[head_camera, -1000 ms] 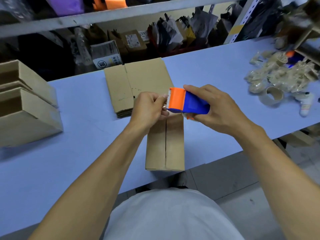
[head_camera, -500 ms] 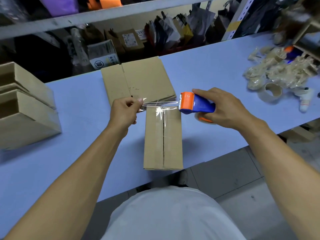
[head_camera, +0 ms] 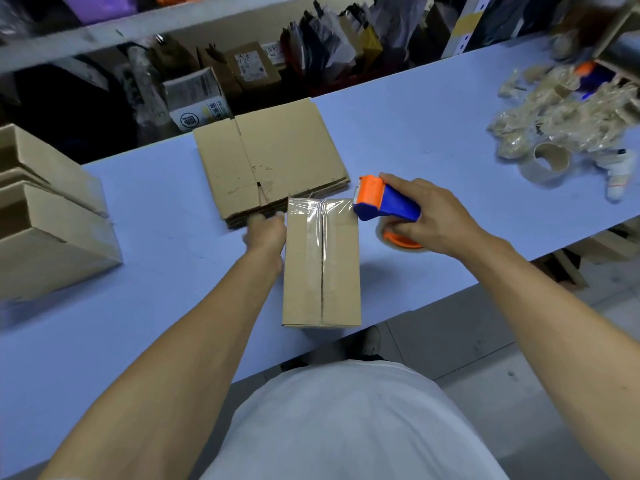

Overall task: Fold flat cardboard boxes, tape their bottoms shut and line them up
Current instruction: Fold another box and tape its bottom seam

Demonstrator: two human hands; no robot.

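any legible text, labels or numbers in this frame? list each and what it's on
None can be read.
White printed carton behind the table: dark logo and characters, too blurred.
Brown cardboard parcel on the shelf: white label, print too small.
Folded brown box, orange-and-blue tape dispenser: no text visible.

One folded box (head_camera: 322,265) sits mid-frame, one stack of flat cardboard (head_camera: 270,157) above it, two assembled boxes (head_camera: 48,216) at left, one tape dispenser (head_camera: 386,202), one empty tape core (head_camera: 547,162) upper right.

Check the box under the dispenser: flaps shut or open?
Shut. The box has both flaps meeting at a centre seam, with clear tape laid across its far end only.
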